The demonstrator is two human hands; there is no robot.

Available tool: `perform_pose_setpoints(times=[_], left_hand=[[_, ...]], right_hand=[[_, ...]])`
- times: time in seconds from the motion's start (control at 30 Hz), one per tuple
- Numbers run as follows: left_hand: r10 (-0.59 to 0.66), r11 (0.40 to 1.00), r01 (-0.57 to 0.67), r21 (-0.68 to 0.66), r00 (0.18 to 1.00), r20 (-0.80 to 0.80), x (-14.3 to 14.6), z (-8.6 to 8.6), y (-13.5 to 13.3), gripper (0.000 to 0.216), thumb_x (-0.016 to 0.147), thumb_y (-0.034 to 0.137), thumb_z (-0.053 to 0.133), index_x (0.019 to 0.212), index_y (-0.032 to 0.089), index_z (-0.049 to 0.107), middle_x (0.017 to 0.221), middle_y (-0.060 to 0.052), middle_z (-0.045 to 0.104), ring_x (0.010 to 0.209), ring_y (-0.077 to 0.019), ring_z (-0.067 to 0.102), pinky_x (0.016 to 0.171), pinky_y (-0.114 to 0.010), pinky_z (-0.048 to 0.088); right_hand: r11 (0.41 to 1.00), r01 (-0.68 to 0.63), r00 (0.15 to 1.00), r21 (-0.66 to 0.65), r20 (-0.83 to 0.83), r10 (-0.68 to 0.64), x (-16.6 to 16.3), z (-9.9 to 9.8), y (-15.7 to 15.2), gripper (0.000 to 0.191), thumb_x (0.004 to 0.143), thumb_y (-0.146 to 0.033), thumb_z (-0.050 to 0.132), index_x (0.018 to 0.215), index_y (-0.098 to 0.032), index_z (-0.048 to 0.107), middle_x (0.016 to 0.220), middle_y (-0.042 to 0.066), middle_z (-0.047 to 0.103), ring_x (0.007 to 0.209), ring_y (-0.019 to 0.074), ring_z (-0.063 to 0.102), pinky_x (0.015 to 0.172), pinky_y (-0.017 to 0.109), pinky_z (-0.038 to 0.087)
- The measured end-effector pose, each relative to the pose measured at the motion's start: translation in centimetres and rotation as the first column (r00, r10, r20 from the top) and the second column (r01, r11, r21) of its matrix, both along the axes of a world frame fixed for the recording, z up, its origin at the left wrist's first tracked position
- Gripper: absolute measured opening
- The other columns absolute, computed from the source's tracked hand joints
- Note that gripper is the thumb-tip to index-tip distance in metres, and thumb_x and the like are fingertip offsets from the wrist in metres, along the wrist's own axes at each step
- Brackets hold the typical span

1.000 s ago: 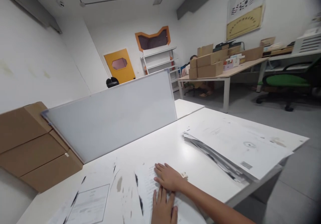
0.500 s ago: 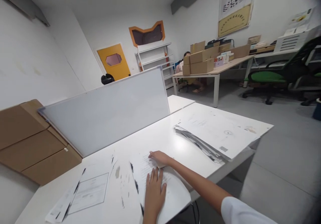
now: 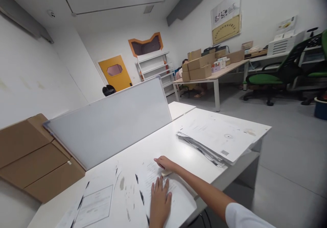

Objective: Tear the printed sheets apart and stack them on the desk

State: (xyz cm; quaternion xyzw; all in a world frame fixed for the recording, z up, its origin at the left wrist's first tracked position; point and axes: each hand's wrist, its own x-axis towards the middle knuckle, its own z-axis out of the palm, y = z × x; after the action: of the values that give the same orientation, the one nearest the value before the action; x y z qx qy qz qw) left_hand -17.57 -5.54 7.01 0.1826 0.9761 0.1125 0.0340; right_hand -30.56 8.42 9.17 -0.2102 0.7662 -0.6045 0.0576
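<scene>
A printed sheet (image 3: 178, 200) lies near the desk's front edge, its right side curling over that edge. My left hand (image 3: 160, 200) rests flat on it, fingers stretched out and slightly spread. Just beyond those fingertips is my right hand (image 3: 166, 164), over the upper part of the sheet. Its fingers are curled in, with one digit pointing left. A pale cream strip (image 3: 166, 174) shows below the right hand; whether it is held or is a paper edge I cannot make out.
Left of the sheet lie papers with a framed box (image 3: 95, 204). A thick paper stack (image 3: 219, 137) sits at the right. Behind the desk stands a whiteboard partition (image 3: 112, 122), with cardboard boxes (image 3: 28, 156) at its left. A boxed-up table (image 3: 217, 73) and green chair (image 3: 265, 78) are farther back.
The view has shifted, so the room sits lower in the picture. My left hand stays flat on the sheet. My right hand looks slightly more curled, and more of the cream strip shows under it.
</scene>
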Motion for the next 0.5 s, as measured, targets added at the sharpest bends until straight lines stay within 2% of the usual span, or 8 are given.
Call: perform_pose_setpoints(times=[0.17, 0.27, 0.37, 0.5], left_hand=[[-0.013, 1.000, 0.013, -0.025, 1.000, 0.004, -0.2, 0.1, 0.1, 0.053, 0.092, 0.033, 0.027, 0.145, 0.033, 0.025, 0.157, 0.001, 0.015, 0.145, -0.0216, 0.009, 0.119, -0.052, 0.012], [-0.014, 1.000, 0.014, -0.026, 1.000, 0.010, -0.3, 0.1, 0.2, 0.053, 0.092, 0.033, 0.027, 0.146, 0.033, 0.024, 0.157, 0.001, 0.013, 0.145, -0.0214, 0.008, 0.119, -0.052, 0.011], [-0.017, 1.000, 0.017, -0.007, 1.000, 0.013, -0.3, 0.1, 0.1, 0.053, 0.093, 0.035, 0.026, 0.145, 0.034, 0.024, 0.157, 0.002, 0.014, 0.146, -0.0206, 0.008, 0.119, -0.051, 0.011], [-0.017, 1.000, 0.017, 0.018, 1.000, 0.018, -0.3, 0.1, 0.0, 0.053, 0.092, 0.035, 0.028, 0.145, 0.033, 0.026, 0.157, 0.002, 0.016, 0.145, -0.0203, 0.010, 0.120, -0.050, 0.010]], right_hand=[[0.999, -0.043, 0.999, -0.002, 0.028, 0.043, -0.1, 0.2, -0.1, 0.057, 0.086, -0.054, 0.045, 0.041, -0.021, 0.034, 0.034, -0.007, 0.025, 0.039, 0.0076, 0.023, 0.050, 0.027, 0.025], [0.998, -0.064, 0.997, -0.021, 0.035, 0.064, -0.1, 0.3, 0.0, 0.058, 0.083, -0.057, 0.049, 0.041, -0.021, 0.035, 0.033, -0.007, 0.026, 0.039, 0.0076, 0.023, 0.050, 0.028, 0.024], [0.996, -0.048, 0.999, -0.081, 0.016, 0.049, -0.2, 0.3, 0.4, 0.063, 0.087, -0.060, 0.041, 0.038, -0.021, 0.035, 0.032, -0.006, 0.026, 0.039, 0.0084, 0.027, 0.054, 0.028, 0.030], [0.978, 0.054, 0.998, -0.204, -0.009, -0.057, -0.4, 0.1, 1.1, 0.067, 0.092, -0.061, 0.024, 0.038, -0.022, 0.032, 0.032, -0.004, 0.026, 0.040, 0.0093, 0.030, 0.059, 0.028, 0.034]])
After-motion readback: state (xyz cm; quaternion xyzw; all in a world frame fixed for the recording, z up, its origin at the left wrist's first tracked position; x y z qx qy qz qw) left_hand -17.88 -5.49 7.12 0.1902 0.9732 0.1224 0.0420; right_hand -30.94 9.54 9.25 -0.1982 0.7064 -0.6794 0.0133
